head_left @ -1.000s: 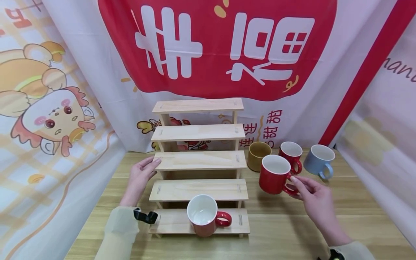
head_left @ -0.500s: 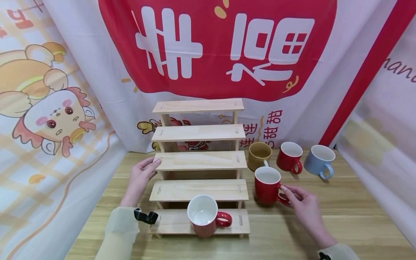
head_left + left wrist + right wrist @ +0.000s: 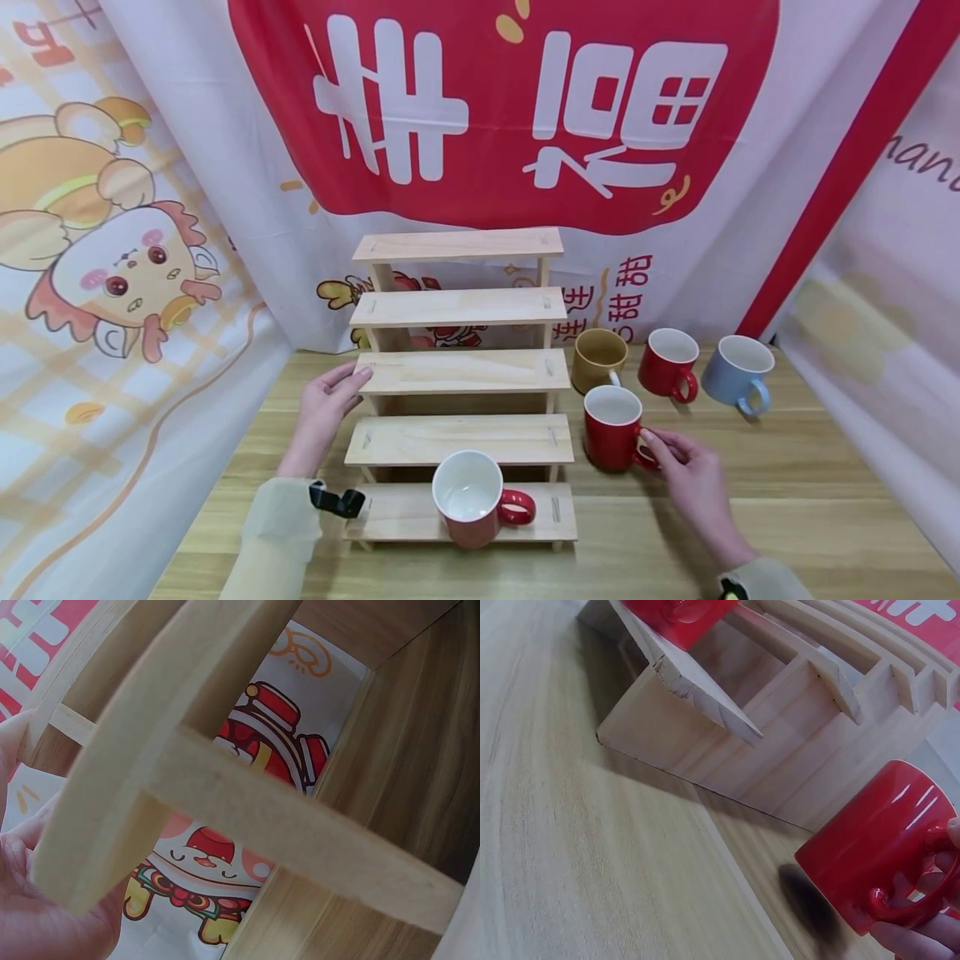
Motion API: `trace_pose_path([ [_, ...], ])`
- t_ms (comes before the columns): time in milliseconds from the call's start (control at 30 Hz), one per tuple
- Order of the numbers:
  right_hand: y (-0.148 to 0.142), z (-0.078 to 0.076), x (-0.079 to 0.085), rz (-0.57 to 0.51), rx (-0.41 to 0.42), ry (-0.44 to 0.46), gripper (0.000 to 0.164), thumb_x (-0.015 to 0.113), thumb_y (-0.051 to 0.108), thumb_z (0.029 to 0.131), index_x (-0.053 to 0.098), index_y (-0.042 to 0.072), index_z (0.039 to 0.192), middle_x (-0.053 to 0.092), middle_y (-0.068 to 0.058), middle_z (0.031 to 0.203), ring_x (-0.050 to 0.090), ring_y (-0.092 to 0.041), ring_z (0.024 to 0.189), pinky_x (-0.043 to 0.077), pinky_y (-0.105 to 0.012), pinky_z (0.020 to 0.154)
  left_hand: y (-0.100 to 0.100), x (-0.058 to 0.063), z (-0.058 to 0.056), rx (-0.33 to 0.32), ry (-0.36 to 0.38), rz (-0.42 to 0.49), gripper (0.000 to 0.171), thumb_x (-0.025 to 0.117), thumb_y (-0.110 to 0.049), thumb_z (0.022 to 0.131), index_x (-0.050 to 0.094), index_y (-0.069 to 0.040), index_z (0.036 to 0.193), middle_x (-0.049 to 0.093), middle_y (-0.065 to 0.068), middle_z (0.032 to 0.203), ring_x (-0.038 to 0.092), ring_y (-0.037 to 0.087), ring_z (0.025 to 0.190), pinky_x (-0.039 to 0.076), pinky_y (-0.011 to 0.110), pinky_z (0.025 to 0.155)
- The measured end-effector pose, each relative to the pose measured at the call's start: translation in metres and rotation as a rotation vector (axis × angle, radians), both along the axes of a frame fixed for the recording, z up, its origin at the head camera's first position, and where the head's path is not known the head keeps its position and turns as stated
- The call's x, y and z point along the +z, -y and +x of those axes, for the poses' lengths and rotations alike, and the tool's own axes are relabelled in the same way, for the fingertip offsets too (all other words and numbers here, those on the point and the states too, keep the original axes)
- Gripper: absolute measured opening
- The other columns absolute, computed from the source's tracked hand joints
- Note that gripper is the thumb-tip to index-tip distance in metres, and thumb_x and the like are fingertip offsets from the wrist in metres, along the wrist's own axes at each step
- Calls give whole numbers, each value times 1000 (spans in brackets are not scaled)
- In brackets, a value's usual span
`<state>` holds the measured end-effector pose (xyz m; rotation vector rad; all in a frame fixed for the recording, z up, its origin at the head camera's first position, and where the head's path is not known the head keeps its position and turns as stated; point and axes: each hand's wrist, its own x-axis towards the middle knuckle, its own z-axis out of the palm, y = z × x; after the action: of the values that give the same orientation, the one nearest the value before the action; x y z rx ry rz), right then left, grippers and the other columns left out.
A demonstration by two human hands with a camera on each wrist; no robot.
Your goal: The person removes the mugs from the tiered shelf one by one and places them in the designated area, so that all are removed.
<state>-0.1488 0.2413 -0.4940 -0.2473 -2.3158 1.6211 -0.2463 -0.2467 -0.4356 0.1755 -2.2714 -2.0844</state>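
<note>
My right hand (image 3: 690, 479) pinches the handle of a red mug (image 3: 606, 446) with a white inside, right of a stepped wooden shelf (image 3: 457, 372). In the right wrist view this mug (image 3: 877, 847) is close over the table, its shadow beneath, beside the shelf's side panel. At the left end of the middle step, my left hand (image 3: 322, 408) grips the board, thumb on its top. The left wrist view shows that board's end (image 3: 97, 817) against the palm. Another red mug (image 3: 471, 527) stands on the lowest step, handle to the right.
Behind the held mug stand a brown mug (image 3: 592, 367), a red mug (image 3: 660, 367) and a light blue mug (image 3: 731, 375) on the wooden table (image 3: 825, 483). A printed cloth (image 3: 495, 192) hangs behind the shelf, with cloth walls at both sides.
My right hand has carried the red mug left and down, away from the red mug at the back and nearer the shelf. The left hand keeps its place on the shelf.
</note>
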Motion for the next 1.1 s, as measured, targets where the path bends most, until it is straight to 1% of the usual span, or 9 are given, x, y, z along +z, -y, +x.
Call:
trace_pose_path([
  [100,2,-2,-1,-24,0,0,32,67,23,102,73,-4,117,73,-21,109,73,-15,93,57,-18,75,1,0,0,-2,1,2,68,72,-38,97,48,2,148,53,19,146,58,11,119,51,21,95],
  [267,5,-3,-3,-22,-14,20,31,68,23,101,73,-4,117,73,-21,110,72,-15,94,57,-17,76,0,0,0,-3,3,1,69,72,-39,97,48,1,148,53,18,146,58,12,121,51,22,96],
  [467,6,-2,1,37,-21,28,32,70,28,100,75,-1,115,74,-18,107,72,-16,93,56,-15,73,0,1,0,-7,2,-1,70,72,-40,97,48,1,148,53,18,146,57,13,122,51,23,97],
  [600,7,0,1,72,-18,44,29,72,26,98,76,0,111,76,-15,102,71,-11,87,55,-13,71,-1,2,1,-1,5,6,70,72,-39,97,48,2,148,53,19,147,57,13,122,51,21,95],
  [767,8,5,1,76,5,69,29,76,28,96,77,1,107,76,-11,99,70,-5,84,54,-14,71,-2,2,1,9,5,9,70,73,-38,96,48,3,147,53,19,146,58,12,120,52,19,93],
  [933,8,12,0,51,21,108,31,77,29,94,76,1,106,76,-10,100,69,-6,85,54,-15,71,-2,2,1,4,-1,11,71,73,-38,97,47,4,148,52,20,146,57,13,121,52,20,93],
  [1100,10,18,-3,-4,17,137,27,80,25,93,76,1,105,76,-10,100,71,-8,85,57,-19,70,-2,2,2,6,-2,7,71,72,-39,97,47,4,148,52,20,147,57,14,123,52,20,94],
])
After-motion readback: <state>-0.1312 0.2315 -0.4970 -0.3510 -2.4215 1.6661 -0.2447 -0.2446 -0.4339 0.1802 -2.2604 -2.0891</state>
